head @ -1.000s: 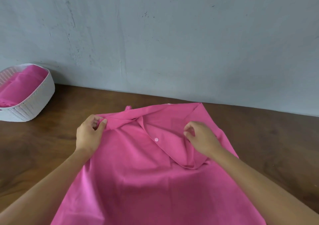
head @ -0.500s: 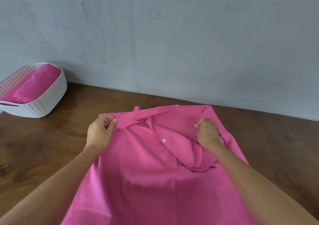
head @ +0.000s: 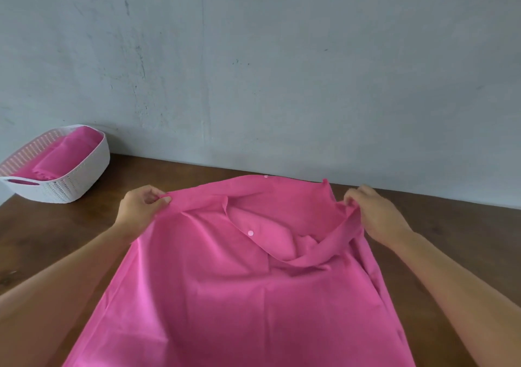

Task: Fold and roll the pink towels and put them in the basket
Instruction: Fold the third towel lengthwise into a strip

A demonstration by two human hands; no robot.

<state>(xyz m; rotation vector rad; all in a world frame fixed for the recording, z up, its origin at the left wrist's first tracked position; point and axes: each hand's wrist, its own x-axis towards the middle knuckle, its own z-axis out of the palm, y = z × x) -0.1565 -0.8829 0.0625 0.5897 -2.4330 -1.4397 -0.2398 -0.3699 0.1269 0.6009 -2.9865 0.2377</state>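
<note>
Right hand [head: 377, 214] wider; left hand [head: 138, 207] pinches towel [head: 239, 296] edge.

No text, label, brand or number is legible. The pink towel [head: 225, 296] in the centre and the white basket [head: 83, 177] at left are plain.

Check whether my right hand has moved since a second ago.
Yes: the right hand, gripping the pink cloth towel, moved rightward, away from the white perforated plastic basket.
</note>
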